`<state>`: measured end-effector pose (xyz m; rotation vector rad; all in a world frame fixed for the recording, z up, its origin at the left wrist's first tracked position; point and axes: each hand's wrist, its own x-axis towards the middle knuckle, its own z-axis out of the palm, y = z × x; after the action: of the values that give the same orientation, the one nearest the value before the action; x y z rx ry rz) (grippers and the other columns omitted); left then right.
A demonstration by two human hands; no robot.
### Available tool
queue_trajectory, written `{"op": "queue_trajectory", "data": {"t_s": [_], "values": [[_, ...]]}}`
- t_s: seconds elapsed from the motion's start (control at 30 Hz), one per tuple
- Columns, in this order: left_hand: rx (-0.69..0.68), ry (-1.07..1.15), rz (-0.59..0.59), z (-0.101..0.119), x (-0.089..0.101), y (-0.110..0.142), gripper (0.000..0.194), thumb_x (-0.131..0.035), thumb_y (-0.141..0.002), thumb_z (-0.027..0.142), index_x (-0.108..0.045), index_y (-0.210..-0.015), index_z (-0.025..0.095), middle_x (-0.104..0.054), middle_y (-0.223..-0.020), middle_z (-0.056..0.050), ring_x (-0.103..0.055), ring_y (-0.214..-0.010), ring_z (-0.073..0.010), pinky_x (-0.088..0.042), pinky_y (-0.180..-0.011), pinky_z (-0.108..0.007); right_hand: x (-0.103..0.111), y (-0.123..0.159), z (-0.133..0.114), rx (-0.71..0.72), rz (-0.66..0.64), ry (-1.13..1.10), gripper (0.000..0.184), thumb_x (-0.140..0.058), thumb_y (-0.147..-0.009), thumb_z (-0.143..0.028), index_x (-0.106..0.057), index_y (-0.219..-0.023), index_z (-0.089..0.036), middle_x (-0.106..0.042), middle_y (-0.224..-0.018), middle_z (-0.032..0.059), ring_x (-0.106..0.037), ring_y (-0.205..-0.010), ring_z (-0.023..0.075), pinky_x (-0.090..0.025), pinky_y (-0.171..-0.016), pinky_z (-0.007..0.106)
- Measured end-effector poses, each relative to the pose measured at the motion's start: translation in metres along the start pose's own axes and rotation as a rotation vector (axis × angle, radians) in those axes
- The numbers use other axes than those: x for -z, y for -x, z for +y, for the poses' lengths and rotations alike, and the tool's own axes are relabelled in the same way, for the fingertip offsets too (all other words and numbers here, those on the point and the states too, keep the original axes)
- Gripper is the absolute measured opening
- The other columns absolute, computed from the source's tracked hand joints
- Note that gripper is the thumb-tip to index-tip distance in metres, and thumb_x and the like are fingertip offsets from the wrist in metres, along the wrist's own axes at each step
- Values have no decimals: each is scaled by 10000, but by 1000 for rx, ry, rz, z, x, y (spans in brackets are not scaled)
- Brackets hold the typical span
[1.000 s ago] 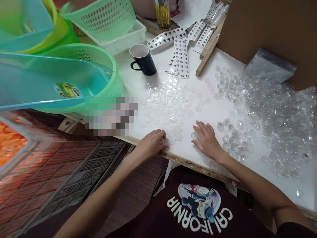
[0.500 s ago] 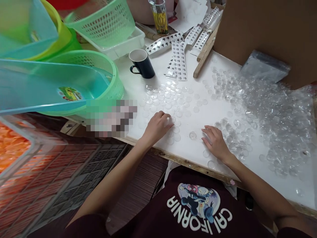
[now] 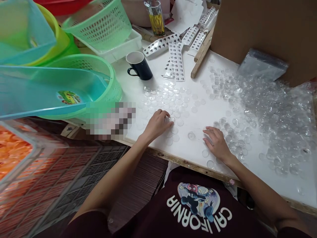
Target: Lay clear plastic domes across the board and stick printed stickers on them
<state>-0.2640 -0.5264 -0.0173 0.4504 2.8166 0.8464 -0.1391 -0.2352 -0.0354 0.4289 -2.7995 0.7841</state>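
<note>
My left hand (image 3: 158,125) is on the white tabletop, its thumb and fingers curled around a clear plastic disc (image 3: 170,118). More clear discs (image 3: 175,138) lie flat just below those fingertips, and a spread of them (image 3: 165,94) covers the table beyond. My right hand (image 3: 216,142) hovers at or just over the surface, fingers bent and apart, with nothing visible in them. Between the hands lies a single round clear piece (image 3: 191,135). A loose heap of clear discs (image 3: 232,138) sits right beside my right hand.
A large pile of clear pieces (image 3: 279,112) fills the table's right side, before a cardboard sheet (image 3: 260,29). Sticker strips (image 3: 176,61), a dark mug (image 3: 143,69) and a glass (image 3: 156,23) stand or lie behind. Green baskets (image 3: 115,79) and a crate (image 3: 74,178) are left.
The view has shifted slightly. My right hand has drawn a little away from the single round piece; my left hand stays at nearly the same spot, by the clear disc.
</note>
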Motion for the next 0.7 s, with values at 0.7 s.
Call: {"op": "queue_trajectory", "data": {"t_s": [0.7], "values": [[-470,-144,-48,68,-70,23,491,-437,-1015,222,-379,-1492,122,-432,-1552,-183,-358,-1468,-301,-328,-1166,-482,4,-5,4,45,-73,32,258,-500,-995,-245,-677,-1180,-217,-692,-1230,104,-608,-1151,267,-449,-980,453]]}}
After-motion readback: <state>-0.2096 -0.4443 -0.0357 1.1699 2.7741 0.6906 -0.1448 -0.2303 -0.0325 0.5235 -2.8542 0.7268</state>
